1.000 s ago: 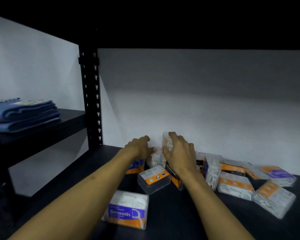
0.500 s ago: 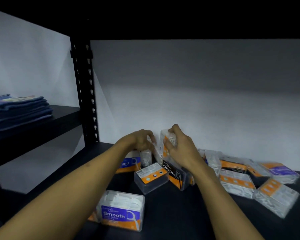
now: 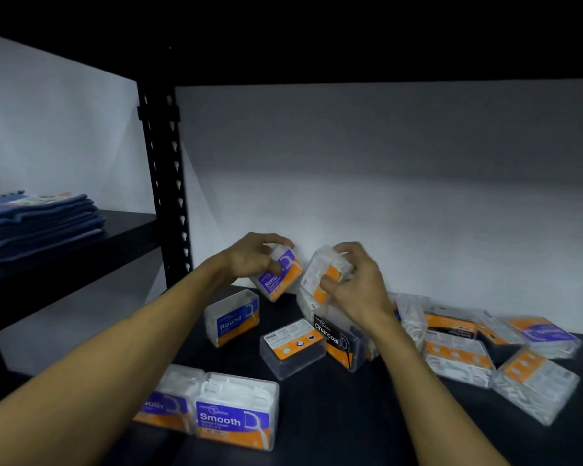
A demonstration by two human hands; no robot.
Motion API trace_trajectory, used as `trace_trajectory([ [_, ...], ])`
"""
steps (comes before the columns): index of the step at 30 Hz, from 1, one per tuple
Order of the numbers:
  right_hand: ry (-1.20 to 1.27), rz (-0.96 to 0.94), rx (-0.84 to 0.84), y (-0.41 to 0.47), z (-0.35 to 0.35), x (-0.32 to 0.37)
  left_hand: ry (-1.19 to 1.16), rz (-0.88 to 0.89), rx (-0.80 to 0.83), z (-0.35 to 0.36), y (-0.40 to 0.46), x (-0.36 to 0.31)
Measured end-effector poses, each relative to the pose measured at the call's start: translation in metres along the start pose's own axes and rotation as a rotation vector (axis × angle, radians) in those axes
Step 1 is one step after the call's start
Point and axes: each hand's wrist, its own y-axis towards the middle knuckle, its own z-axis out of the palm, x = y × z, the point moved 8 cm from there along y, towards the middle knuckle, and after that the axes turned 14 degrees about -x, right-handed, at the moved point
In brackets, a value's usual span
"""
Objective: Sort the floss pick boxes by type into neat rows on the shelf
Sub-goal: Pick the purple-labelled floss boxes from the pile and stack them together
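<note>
Purple Smooth box (image 3: 280,275) had just come up off the shelf (image 3: 334,415) in our left hand (image 3: 253,257); our right hand (image 3: 354,284) gripped another box (image 3: 323,274), maybe white picks, ready for sorting.

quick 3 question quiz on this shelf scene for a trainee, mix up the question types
1. True or false: both hands hold a box off the shelf.
2. The label on the box in the left hand begins with which letters? A) Sm B) Ro C) Ch
3. Fill in: the black-labelled box under the right hand reads ____.

Key
1. True: the left hand grips a purple and orange box, the right hand a clear box.
2. A, matching the Smooth box at the front.
3. Charcoal.
</note>
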Motion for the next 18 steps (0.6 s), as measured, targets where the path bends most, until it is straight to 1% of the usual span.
trace_trajectory([
  [2, 0.118, 0.05, -0.087, 0.001, -0.01, 0.003, -0.085, 0.016, -0.04, -0.01, -0.005, -0.006],
  [3, 0.14, 0.065, -0.111, 0.001, -0.013, 0.004, -0.117, 0.014, -0.047, -0.014, -0.007, -0.008],
  [5, 0.146, 0.077, -0.112, 0.0, -0.015, 0.005, -0.136, 0.01, -0.043, -0.022, -0.013, -0.009],
  [7, 0.138, 0.043, -0.049, -0.006, -0.008, 0.012, -0.12, -0.001, -0.036, -0.028, -0.02, -0.009],
  [12, 0.001, -0.144, 0.159, -0.037, 0.026, 0.037, -0.167, -0.067, 0.047, -0.032, -0.038, -0.007],
  [15, -0.111, -0.236, 0.224, -0.044, 0.033, 0.043, -0.102, -0.049, 0.066, -0.034, -0.044, -0.008],
  [18, -0.253, -0.392, 0.257, -0.045, 0.033, 0.046, -0.07, -0.041, 0.042, -0.043, -0.048, -0.007],
])
